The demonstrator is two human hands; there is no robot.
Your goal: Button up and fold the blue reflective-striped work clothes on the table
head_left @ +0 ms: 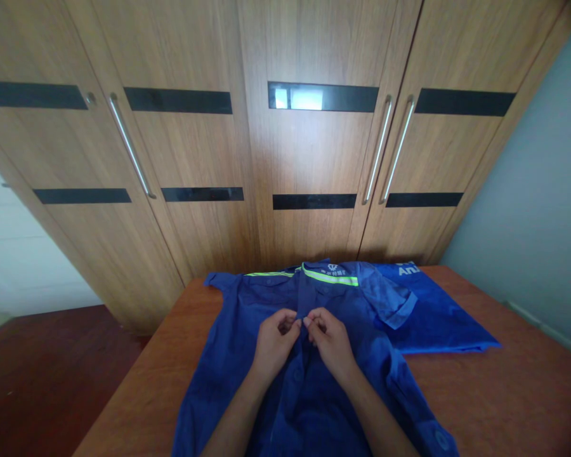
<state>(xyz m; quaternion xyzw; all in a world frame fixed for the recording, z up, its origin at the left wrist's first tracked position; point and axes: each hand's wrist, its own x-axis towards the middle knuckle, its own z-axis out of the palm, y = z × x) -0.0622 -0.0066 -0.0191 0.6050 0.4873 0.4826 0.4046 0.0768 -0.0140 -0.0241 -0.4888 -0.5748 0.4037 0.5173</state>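
A blue work shirt (247, 355) with a lime reflective stripe across the chest lies face up on a brown wooden table (514, 393), collar toward the wardrobe. My left hand (272, 343) and my right hand (330, 343) meet at the shirt's front placket, just below the chest. Both have the fingers curled and pinched on the placket edges, thumbs almost touching. Whether a button sits between them is hidden.
A second blue garment (438, 311) with white lettering lies flat to the right, partly under the shirt's sleeve. A wooden wardrobe (285, 152) with long metal handles stands right behind the table. Dark red floor (47, 374) shows at the left, a pale wall at the right.
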